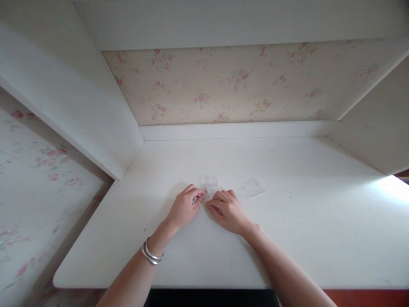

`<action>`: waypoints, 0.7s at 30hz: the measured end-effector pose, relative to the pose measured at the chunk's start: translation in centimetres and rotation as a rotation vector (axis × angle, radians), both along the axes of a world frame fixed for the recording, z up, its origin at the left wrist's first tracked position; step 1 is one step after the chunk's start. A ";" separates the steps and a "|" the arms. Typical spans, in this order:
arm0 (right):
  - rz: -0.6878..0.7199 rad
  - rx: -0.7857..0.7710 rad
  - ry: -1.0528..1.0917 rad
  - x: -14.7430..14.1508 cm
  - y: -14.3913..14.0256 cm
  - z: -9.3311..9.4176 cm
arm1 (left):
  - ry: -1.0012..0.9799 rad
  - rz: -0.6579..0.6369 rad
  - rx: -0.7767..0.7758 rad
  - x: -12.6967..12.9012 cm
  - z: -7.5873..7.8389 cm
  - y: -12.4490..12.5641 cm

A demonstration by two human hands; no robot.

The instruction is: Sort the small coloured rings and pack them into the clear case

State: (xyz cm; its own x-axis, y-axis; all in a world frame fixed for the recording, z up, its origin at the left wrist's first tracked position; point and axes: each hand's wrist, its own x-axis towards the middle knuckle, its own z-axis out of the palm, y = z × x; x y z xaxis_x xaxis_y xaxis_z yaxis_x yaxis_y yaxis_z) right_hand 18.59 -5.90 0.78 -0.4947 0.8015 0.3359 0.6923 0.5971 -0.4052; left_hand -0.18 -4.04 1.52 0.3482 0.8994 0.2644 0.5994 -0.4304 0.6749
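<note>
A small clear plastic box point(207, 181), seemingly divided into compartments, lies on the white desk just beyond my fingertips. My left hand point(185, 207) is at its near left corner, thumb and fingers pinched together. Something small shows by those fingertips, too tiny to name. Close by on the right, my right hand point(229, 212) is curled with its fingertips low at the box's near edge. What it holds, if anything, is hidden. A flat, clear plastic piece like a lid point(252, 186) rests apart from the box, to the right.
The white desk point(303, 238) has an upright panel point(96, 106) at the left and another point(380, 115) at the right. Behind it is flowered wallpaper point(223, 85) under a white shelf. A tiny dark speck point(145, 230) lies left of my left wrist.
</note>
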 end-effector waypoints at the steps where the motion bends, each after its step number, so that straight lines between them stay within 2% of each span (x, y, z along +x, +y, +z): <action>1: -0.007 0.001 0.021 0.0 0.1 0.0 | 0.002 -0.009 -0.013 0.1 0.0 -0.1; 7: -0.163 0.076 0.172 0.4 0.8 -0.4 | 0.053 -0.031 -0.072 0.2 -0.2 -0.2; 11: -0.270 0.119 0.199 0.6 1.5 -1.0 | 0.099 -0.092 -0.103 0.2 -0.4 -0.6; 16: -0.316 0.101 0.156 0.5 1.9 -1.5 | 0.193 -0.139 -0.090 0.4 -0.6 -0.9; 21: -0.359 0.111 0.185 0.5 2.1 -1.3 | 0.233 -0.148 -0.074 0.4 -1.1 -0.9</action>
